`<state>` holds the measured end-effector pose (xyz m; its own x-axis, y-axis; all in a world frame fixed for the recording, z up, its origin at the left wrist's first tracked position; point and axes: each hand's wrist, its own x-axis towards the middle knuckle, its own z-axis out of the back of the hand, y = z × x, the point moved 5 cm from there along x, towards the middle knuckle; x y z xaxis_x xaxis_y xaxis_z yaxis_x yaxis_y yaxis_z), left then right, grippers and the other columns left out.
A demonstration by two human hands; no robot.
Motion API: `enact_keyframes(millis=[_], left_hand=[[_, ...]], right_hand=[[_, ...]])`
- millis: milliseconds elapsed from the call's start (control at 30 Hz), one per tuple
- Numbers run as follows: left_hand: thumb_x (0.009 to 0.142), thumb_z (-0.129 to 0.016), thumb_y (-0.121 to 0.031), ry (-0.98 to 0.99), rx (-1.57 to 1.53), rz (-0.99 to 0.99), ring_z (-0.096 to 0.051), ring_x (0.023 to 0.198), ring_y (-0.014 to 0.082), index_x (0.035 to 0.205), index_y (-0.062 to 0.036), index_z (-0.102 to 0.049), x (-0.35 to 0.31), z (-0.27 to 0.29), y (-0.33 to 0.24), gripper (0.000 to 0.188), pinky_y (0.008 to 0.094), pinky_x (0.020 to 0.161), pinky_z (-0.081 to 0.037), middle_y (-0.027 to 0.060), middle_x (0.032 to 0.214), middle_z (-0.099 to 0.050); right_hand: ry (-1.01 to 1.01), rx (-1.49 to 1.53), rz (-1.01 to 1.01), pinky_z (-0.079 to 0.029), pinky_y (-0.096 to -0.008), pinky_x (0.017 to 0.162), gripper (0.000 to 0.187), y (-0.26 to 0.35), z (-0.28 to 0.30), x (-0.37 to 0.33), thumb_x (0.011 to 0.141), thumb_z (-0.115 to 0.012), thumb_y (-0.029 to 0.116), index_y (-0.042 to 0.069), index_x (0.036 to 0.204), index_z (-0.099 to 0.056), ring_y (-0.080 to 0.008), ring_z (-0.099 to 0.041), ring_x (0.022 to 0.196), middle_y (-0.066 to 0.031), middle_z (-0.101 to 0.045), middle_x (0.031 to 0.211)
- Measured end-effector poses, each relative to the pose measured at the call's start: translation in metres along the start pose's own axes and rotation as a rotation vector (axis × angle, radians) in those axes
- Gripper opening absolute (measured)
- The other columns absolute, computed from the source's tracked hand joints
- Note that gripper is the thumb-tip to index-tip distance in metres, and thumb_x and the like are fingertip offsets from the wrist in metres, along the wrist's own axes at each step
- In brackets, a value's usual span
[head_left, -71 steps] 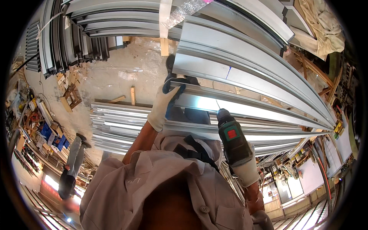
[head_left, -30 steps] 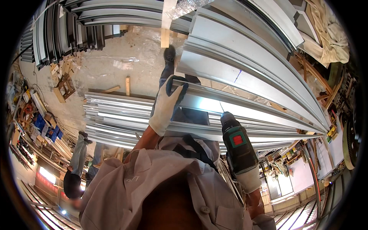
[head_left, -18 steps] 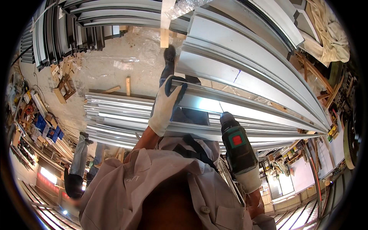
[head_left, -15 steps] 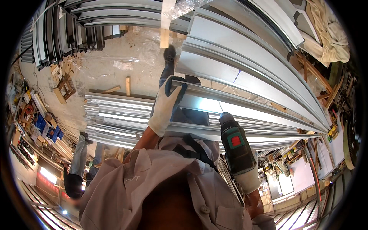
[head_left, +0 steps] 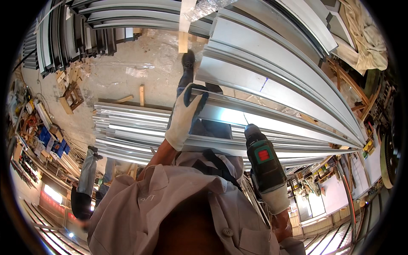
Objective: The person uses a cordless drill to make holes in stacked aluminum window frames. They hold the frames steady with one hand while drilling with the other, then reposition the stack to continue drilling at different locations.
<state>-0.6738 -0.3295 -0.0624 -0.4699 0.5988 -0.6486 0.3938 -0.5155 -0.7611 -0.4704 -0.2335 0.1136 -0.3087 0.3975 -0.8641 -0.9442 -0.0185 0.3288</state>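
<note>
My left hand (head_left: 183, 117), in a white glove with dark blue fingertips, grips the near end of a long silver metal profile (head_left: 272, 123). Its fingers curl over the profile's upper edge. A dark cordless drill with a green and red back (head_left: 266, 163) is in my right hand (head_left: 275, 200), also gloved; the grip is mostly hidden under the drill body. The thin drill bit (head_left: 245, 118) points at the bright face of the profile, its tip at or very near the surface. Whether it has gone in, I cannot tell.
More silver profiles (head_left: 127, 123) lie stacked across in front of me. Wide grey profiles (head_left: 242, 63) fan out at the upper right. A wooden bar (head_left: 183, 42) and a wood block (head_left: 142, 95) are beyond. Another person's legs (head_left: 88, 172) stand at the left.
The drill has shifted very slightly to the right and its body tilts a little more. My left hand stays on the profile.
</note>
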Motion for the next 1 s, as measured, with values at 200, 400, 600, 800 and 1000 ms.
enact_keyframes(millis=[200, 400, 600, 800, 1000], left_hand=[[0.094, -0.060, -0.017, 0.067, -0.013, 0.035, -0.056, 0.096, 0.0122, 0.121, 0.0021, -0.057, -0.002, 0.002, -0.006, 0.034, 0.0232, 0.083, -0.046, 0.0079, 0.106, -0.062], [0.094, -0.060, -0.017, 0.020, 0.065, 0.001, -0.056, 0.100, 0.0134, 0.127, 0.0036, -0.055, -0.003, 0.002, -0.001, 0.040, 0.0239, 0.086, -0.046, 0.0099, 0.110, -0.061], [0.094, -0.060, -0.020, 0.033, 0.010, -0.007, -0.055, 0.108, 0.0165, 0.134, 0.0065, -0.050, -0.008, 0.004, 0.001, 0.048, 0.0265, 0.093, -0.045, 0.0139, 0.119, -0.060], [0.095, -0.060, -0.020, 0.036, -0.011, 0.043, -0.055, 0.109, 0.0157, 0.137, 0.0063, -0.047, -0.005, 0.005, 0.011, 0.051, 0.0249, 0.092, -0.045, 0.0141, 0.120, -0.059], [0.094, -0.061, -0.019, 0.073, -0.018, 0.052, -0.055, 0.107, 0.0141, 0.137, 0.0061, -0.047, -0.001, 0.002, 0.014, 0.051, 0.0239, 0.090, -0.046, 0.0133, 0.119, -0.059]], right_hand=[[0.104, -0.004, -0.092, -0.049, -0.0445, 0.086, 0.035, -0.009, -0.002, 0.000, 0.084, -0.068, 0.020, 0.011, 0.118, -0.064, -0.0345, -0.060, 0.101, -0.0126, -0.063, 0.113], [-0.027, -0.123, 0.129, -0.050, -0.0402, 0.065, 0.030, -0.008, 0.000, 0.002, 0.075, -0.070, 0.014, 0.006, 0.103, -0.062, -0.0336, -0.062, 0.073, -0.0121, -0.064, 0.084], [0.168, -0.116, -0.073, -0.049, -0.0460, 0.092, 0.036, -0.020, -0.004, 0.000, 0.088, -0.066, 0.021, 0.014, 0.123, -0.064, -0.0354, -0.060, 0.108, -0.0127, -0.063, 0.122], [0.113, -0.058, -0.054, -0.049, -0.0455, 0.092, 0.040, -0.017, -0.003, -0.003, 0.087, -0.067, 0.022, 0.013, 0.125, -0.062, -0.0360, -0.059, 0.109, -0.0136, -0.062, 0.123], [0.132, -0.081, -0.085, -0.049, -0.0457, 0.092, 0.042, -0.019, -0.007, -0.006, 0.087, -0.067, 0.024, 0.013, 0.127, -0.061, -0.0363, -0.058, 0.108, -0.0143, -0.061, 0.122]])
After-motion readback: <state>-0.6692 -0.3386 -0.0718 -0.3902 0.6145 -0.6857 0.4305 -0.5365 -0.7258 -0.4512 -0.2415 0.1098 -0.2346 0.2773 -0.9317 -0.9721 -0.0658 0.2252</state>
